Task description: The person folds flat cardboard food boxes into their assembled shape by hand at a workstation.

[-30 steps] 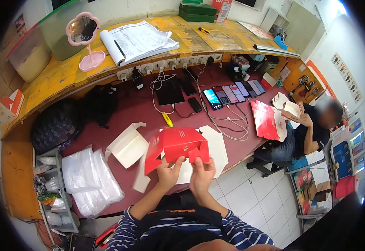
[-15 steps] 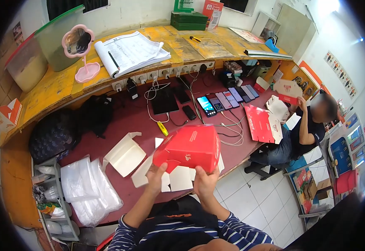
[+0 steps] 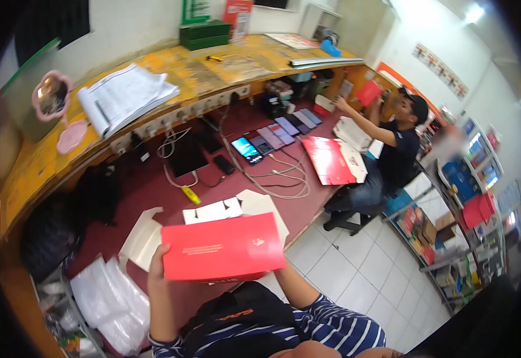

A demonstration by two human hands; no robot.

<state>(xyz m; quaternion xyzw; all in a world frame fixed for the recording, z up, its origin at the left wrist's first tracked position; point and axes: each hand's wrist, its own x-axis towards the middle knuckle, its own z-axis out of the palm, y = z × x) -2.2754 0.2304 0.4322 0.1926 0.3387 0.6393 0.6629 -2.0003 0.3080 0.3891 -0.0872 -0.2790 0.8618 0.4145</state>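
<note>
We found the maroon-topped table (image 3: pixel 126 200) to be the largest item in view, with a worn yellow wooden shelf (image 3: pixel 227 67) running above its far side. We noted a co-worker (image 3: pixel 395 158) in a dark shirt seated at the table's right-hand end, one arm stretched toward a small red-and-white box (image 3: pixel 324 105). We observed a red carton (image 3: pixel 224 247) with pale print, held above the near edge of the table, its broad printed face turned toward us. We recorded the left hand (image 3: pixel 159 268) at the carton's left edge, thumb against that edge; its other fingers were largely out of sight, so we could not tell how they were spaced. We saw the right hand (image 3: pixel 283 275) only in part, at the lower right corner; the carton hid its fingers, and we could not tell their state. We logged clear plastic bags (image 3: pixel 114 304) at the table's left, an open white carton (image 3: pixel 143 238) just beside the held one, and a flattened red-and-white carton (image 3: pixel 327 162) near the co-worker. We found a stack of papers (image 3: pixel 126 98) on the shelf, with a pink flower-shaped mirror (image 3: pixel 51 95) to its left. We counted a dark tablet (image 3: pixel 187 154), a slanting row of phones (image 3: pixel 278 132), the nearest screen lit, white cables (image 3: pixel 284 190) and, smallest, a yellow highlighter (image 3: pixel 191 195).
</note>
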